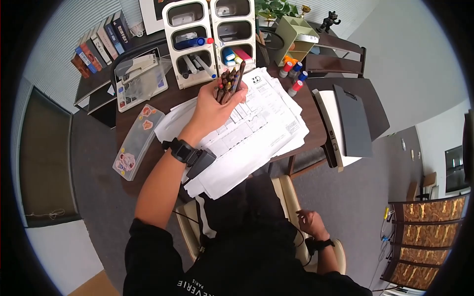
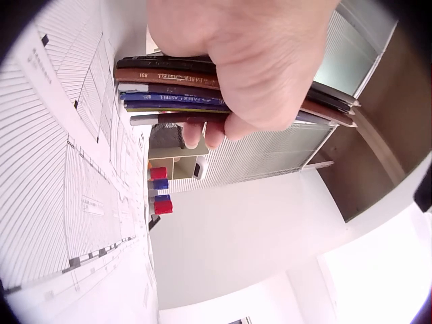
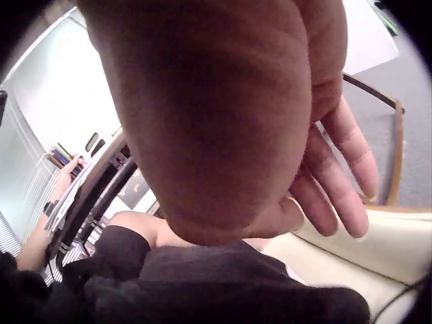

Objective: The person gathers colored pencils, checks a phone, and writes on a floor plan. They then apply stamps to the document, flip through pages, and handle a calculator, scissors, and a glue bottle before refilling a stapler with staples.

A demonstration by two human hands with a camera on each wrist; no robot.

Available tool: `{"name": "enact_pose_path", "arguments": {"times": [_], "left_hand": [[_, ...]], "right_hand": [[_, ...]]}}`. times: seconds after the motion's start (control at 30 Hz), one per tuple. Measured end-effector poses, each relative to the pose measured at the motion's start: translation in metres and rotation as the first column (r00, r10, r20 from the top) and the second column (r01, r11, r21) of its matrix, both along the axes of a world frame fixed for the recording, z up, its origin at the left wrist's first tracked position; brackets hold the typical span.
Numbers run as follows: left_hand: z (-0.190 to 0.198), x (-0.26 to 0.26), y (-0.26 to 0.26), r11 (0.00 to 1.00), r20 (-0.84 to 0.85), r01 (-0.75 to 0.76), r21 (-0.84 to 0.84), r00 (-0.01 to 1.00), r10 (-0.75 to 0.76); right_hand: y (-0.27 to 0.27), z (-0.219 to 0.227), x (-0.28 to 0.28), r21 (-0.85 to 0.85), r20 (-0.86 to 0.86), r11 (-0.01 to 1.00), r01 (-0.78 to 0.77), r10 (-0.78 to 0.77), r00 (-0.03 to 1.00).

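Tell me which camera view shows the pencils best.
The left wrist view: the pencils run across it close up, with printed lettering on their sides. The head view shows them smaller, bunched in the left hand; the right wrist view shows them tiny, near its left edge.

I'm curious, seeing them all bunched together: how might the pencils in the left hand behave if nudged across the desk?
The Faber Castell pencils look stiff and light, being slender. With no band visible around them, they would likely scatter. Their sharpened tips might snap.
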State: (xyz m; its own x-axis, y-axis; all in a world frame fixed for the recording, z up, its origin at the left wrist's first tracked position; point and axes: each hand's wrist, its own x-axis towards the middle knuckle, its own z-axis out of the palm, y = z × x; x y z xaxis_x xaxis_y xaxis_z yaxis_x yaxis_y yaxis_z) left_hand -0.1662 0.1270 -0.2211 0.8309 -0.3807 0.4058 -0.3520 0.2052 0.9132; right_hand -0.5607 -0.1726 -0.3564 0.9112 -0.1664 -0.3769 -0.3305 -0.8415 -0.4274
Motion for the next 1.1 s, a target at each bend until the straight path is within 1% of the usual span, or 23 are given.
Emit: {"name": "enact_pose_path", "arguments": {"times": [0.07, 0.1, 0.17, 0.23, 0.3, 0.33, 0.37, 0.4, 0.43, 0.47, 0.57, 0.6, 0.67, 0.73, 0.77, 0.8, 0.83, 0.9, 0.93, 0.97, 1.0, 1.07, 1.1], "left_hand": [[0.004, -0.002, 0.000, 1.000, 0.000, 0.019, -0.017, 1.000, -0.019], [0.007, -0.004, -0.001, 1.000, -0.022, 0.014, 0.010, 1.000, -0.014], [0.005, -0.001, -0.002, 1.000, 0.008, 0.005, 0.016, 1.000, -0.005], [0.006, -0.001, -0.002, 0.999, 0.029, -0.005, 0.051, 1.000, 0.004], [0.005, 0.001, -0.003, 0.999, 0.024, -0.007, 0.054, 1.000, 0.006], [0.005, 0.001, -0.002, 0.999, 0.016, -0.004, 0.051, 1.000, 0.003], [0.007, 0.000, -0.001, 0.995, 0.006, -0.013, 0.103, 1.000, 0.013], [0.006, 0.001, 0.000, 0.994, 0.007, -0.016, 0.111, 1.000, 0.015], [0.005, 0.001, 0.000, 0.994, -0.004, -0.009, 0.107, 1.000, 0.009], [0.003, 0.002, 0.000, 0.995, -0.014, -0.002, 0.101, 1.000, 0.003], [-0.011, 0.004, -0.002, 0.991, 0.004, -0.030, 0.133, 1.000, 0.030], [-0.013, 0.004, 0.000, 0.990, -0.004, -0.047, 0.136, 0.999, 0.048], [-0.013, 0.006, 0.002, 0.964, -0.048, 0.004, 0.264, 0.999, 0.009], [-0.010, 0.004, 0.001, 0.972, -0.045, -0.007, 0.234, 0.999, 0.017], [-0.008, 0.003, 0.001, 0.984, -0.099, 0.036, 0.175, 0.995, -0.019], [-0.006, 0.004, 0.001, 0.991, -0.148, 0.075, 0.114, 0.987, -0.058], [-0.003, 0.004, 0.001, 0.992, -0.144, 0.069, 0.110, 0.988, -0.052], [0.003, 0.003, 0.003, 0.986, -0.192, 0.167, -0.003, 0.968, -0.165], [0.006, 0.003, 0.003, 0.987, -0.191, 0.159, -0.003, 0.969, -0.157], [0.010, 0.002, 0.003, 0.977, -0.247, 0.196, -0.086, 0.946, -0.212], [0.012, 0.002, 0.004, 0.959, -0.294, 0.229, -0.168, 0.917, -0.270], [0.008, 0.005, 0.007, 0.951, -0.323, 0.232, -0.206, 0.901, -0.289], [0.009, 0.005, 0.008, 0.943, -0.363, 0.233, -0.236, 0.879, -0.308]], "right_hand": [[0.005, 0.032, 0.036, 0.013, 0.218, 1.000, -0.011, 0.008, 0.976], [0.015, 0.055, 0.060, 0.051, 0.377, 0.999, -0.018, -0.003, 0.926], [0.026, 0.091, 0.101, 0.199, 0.530, 0.980, -0.009, -0.100, 0.842], [0.039, 0.131, 0.149, 0.132, 0.738, 0.983, -0.125, -0.013, 0.674], [0.047, 0.158, 0.196, 0.068, 0.851, 0.973, -0.221, 0.059, 0.522], [0.051, 0.169, 0.224, 0.099, 0.878, 0.953, -0.286, 0.051, 0.477], [0.056, 0.178, 0.247, 0.102, 0.879, 0.942, -0.321, 0.066, 0.471], [0.061, 0.183, 0.269, 0.084, 0.895, 0.926, -0.369, 0.093, 0.436], [0.065, 0.183, 0.286, 0.092, 0.900, 0.918, -0.387, 0.090, 0.427], [0.069, 0.181, 0.297, 0.124, 0.887, 0.903, -0.411, 0.085, 0.454], [0.080, 0.173, 0.315, 0.183, 0.884, 0.868, -0.462, 0.061, 0.464], [0.084, 0.174, 0.319, 0.212, 0.868, 0.858, -0.467, 0.055, 0.494], [0.091, 0.183, 0.324, 0.271, 0.825, 0.835, -0.479, 0.055, 0.563], [0.092, 0.201, 0.334, 0.216, 0.783, 0.825, -0.522, 0.173, 0.598], [0.091, 0.210, 0.339, 0.213, 0.782, 0.824, -0.525, 0.178, 0.597], [0.089, 0.219, 0.345, 0.097, 0.755, 0.819, -0.566, 0.310, 0.577], [0.088, 0.224, 0.352, -0.018, 0.712, 0.796, -0.605, 0.435, 0.551], [0.091, 0.230, 0.372, -0.032, 0.690, 0.761, -0.648, 0.486, 0.537], [0.092, 0.232, 0.384, -0.040, 0.667, 0.730, -0.683, 0.528, 0.526], [0.097, 0.229, 0.397, 0.009, 0.699, 0.689, -0.724, 0.513, 0.497], [0.099, 0.222, 0.409, 0.009, 0.701, 0.686, -0.728, 0.514, 0.494], [0.104, 0.207, 0.429, 0.239, 0.681, 0.688, -0.685, 0.384, 0.623], [0.107, 0.201, 0.431, 0.366, 0.660, 0.629, -0.686, 0.345, 0.668]]}}
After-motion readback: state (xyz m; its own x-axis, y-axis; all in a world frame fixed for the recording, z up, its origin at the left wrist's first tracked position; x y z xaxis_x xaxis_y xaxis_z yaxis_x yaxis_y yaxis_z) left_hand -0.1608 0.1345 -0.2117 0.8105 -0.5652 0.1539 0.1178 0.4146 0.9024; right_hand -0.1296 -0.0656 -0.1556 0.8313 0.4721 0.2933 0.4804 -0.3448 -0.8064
